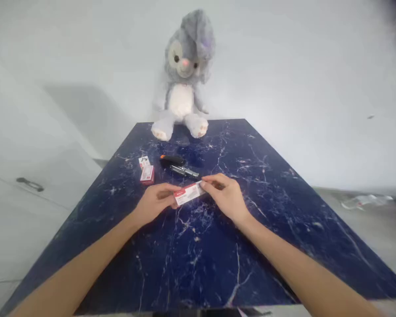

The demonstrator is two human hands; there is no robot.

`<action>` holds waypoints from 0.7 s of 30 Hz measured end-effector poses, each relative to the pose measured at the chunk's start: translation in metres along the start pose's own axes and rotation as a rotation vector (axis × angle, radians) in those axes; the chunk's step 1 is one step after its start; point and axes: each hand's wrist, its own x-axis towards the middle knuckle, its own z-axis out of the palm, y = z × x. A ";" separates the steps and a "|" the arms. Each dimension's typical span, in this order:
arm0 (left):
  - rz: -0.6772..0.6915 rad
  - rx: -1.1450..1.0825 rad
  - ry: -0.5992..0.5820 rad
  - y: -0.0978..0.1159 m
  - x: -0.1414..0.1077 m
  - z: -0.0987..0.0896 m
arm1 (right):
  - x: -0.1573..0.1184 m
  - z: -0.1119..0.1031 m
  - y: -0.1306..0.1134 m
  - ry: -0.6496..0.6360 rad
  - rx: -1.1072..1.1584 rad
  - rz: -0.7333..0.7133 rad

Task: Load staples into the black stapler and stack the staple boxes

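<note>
Your left hand [156,202] pinches the left end of the long box [186,195], thumb on the near side. Your right hand [227,197] pinches the right end, thumb by a greyish patch [201,185]; can't tell if that's flap, window or contents. Box sits between the hands over the middle of the desk [198,273], printed face toward you, right end angled farther away. Can't tell if it touches the surface.

Handling: left as clamp, light squeeze; looks like thin card, probably crushes easily. Fine work with right thumb and index. Level it before any pull, so loose contents don't slide out. Pull along the length, no twisting. Work low so a drop is short.

Just beyond: what looks like a stapler [185,171], metal rail plus black body, orange tip. Rail end is near your right fingertips; don't snag it. Left of that, small box [147,175], packet [144,161] just behind. Far edge: plush toy [181,100] seated, well apart, shouldn't interfere.
</note>
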 end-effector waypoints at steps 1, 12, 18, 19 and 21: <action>0.005 0.003 0.006 0.001 0.000 0.001 | -0.001 0.000 0.000 -0.018 0.013 0.014; 0.063 -0.057 0.067 0.004 0.003 0.004 | -0.011 0.000 -0.016 -0.063 -0.035 -0.079; 0.033 -0.117 0.109 -0.001 0.003 0.000 | -0.001 -0.002 -0.002 0.014 0.063 0.083; 0.023 -0.130 0.114 -0.001 0.003 0.000 | 0.001 -0.001 0.002 -0.055 0.130 0.127; 0.006 -0.161 0.119 -0.001 0.003 -0.001 | 0.002 0.002 0.009 -0.199 0.248 0.197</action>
